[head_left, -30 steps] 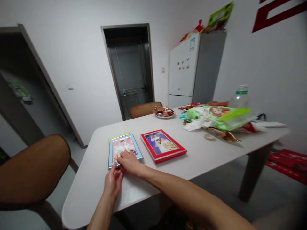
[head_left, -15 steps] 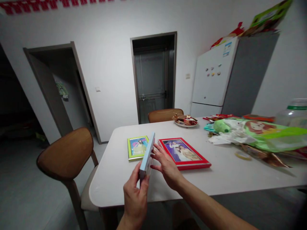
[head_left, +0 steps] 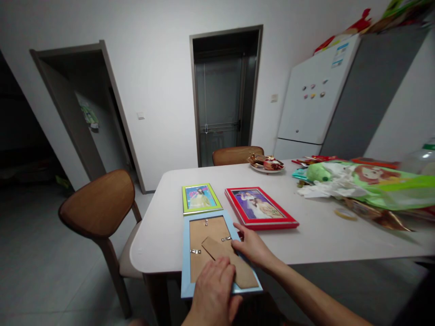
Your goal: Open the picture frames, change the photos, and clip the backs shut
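Note:
A light blue picture frame (head_left: 186, 253) shows its brown backing, with metal clips and a cardboard stand, at the near table edge. My left hand (head_left: 215, 287) grips its near edge, fingers over the backing and stand. At its right side, my right hand (head_left: 253, 246) holds the border between thumb and fingers. Beyond it lies a green picture frame (head_left: 202, 198) with a picture of a figure in a yellow dress. To the right is a red picture frame (head_left: 260, 208), picture side up, close to my right hand's fingers.
On the white table (head_left: 156, 217), a plate (head_left: 267, 168) of wrapped items stands at the back. Green plastic packaging (head_left: 384, 185), tissues and a tape roll (head_left: 345, 214) lie to the right. A wooden chair (head_left: 98, 203) is at the left.
The blue frame has turned from edge-on to lying back side up, lower and nearer. My left hand has moved onto its backing, and my right hand has taken hold of its right side.

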### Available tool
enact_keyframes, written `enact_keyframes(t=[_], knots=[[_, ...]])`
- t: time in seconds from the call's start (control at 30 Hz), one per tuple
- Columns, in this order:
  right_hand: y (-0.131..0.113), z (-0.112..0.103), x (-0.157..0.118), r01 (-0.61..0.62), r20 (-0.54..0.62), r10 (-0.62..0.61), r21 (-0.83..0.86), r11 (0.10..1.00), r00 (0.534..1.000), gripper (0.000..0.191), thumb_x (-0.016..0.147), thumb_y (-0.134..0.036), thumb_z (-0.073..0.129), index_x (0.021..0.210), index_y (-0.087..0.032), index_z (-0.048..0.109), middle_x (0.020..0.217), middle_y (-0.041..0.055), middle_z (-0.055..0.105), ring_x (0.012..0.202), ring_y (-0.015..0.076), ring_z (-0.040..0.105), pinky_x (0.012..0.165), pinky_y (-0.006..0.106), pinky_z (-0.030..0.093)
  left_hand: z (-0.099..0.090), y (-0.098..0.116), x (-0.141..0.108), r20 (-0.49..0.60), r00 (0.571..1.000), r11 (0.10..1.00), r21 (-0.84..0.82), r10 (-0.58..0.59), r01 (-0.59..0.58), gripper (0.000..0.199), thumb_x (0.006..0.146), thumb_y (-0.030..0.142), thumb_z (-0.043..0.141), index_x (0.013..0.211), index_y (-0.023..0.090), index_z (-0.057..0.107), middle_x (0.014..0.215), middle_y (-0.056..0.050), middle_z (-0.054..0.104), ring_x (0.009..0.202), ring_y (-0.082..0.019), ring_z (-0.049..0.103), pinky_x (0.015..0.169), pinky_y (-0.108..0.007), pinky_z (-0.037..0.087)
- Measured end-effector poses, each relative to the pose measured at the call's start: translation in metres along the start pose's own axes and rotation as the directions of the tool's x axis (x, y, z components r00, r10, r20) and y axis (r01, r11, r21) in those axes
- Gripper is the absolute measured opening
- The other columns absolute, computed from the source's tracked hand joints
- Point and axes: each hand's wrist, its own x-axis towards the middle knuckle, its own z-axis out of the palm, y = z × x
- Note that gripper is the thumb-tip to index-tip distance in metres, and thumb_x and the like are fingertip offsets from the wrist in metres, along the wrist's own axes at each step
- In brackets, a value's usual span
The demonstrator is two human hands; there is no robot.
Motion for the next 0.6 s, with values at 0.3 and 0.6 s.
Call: enact_keyframes(t=[0.3, 0.6], knots=[[0.007, 0.000, 0.003, 0.199, 0.098, -0.176, -0.610, 0.767, 0.980, 0.037, 0.064, -0.018, 0.050, 0.099, -0.014, 0.059, 0.095, 0.0102, 0.056, 0.087, 0.0182, 0.053, 0.079, 0.025, 0.037, -0.016, -0.033, -0.021, 0.021, 0.981, 0.978, 0.079, -0.194, 0.192, 0.037, 0.057, 0.022, 0.067, 0.091, 0.016, 0.055, 0.121, -0.016, 0.048, 0.115, -0.029, 0.039, 0.098, -0.052, 0.022], [-0.002, 0.011, 0.012, 0.201, 0.142, -0.147, -0.799, 0.566, 0.979, 0.023, 0.076, -0.020, 0.042, 0.087, -0.018, 0.061, 0.089, 0.0077, 0.054, 0.077, 0.0159, 0.056, 0.067, 0.023, 0.037, -0.016, -0.040, -0.020, 0.002, 0.989, 0.988, 0.055, -0.147, 0.146, 0.031, 0.055, 0.021, 0.068, 0.083, 0.017, 0.055, 0.114, -0.012, 0.053, 0.112, -0.026, 0.043, 0.098, -0.050, 0.023]])
